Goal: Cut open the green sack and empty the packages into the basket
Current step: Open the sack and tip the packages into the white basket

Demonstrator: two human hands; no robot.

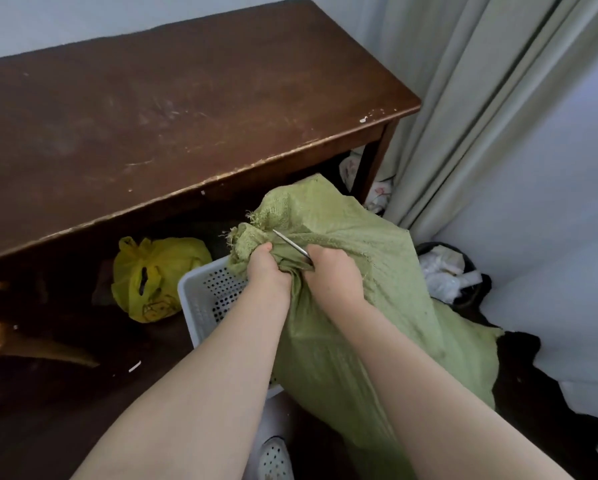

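A big green woven sack (359, 299) stands on the floor in front of a brown table, leaning partly over a white perforated basket (200, 299). My left hand (268, 268) clutches the bunched, frayed neck of the sack. My right hand (335, 275) sits just beside it and holds a thin metal blade (292, 245), apparently scissors, whose tip points up-left against the sack's gathered top. The handles are hidden in my fist. No packages are visible.
The dark wooden table (172, 109) fills the upper left. Under it lies a knotted yellow plastic bag (152, 275). A grey curtain (481, 98) hangs at right, with a dark bin of white items (446, 271) below it. My white shoe (275, 459) shows at the bottom.
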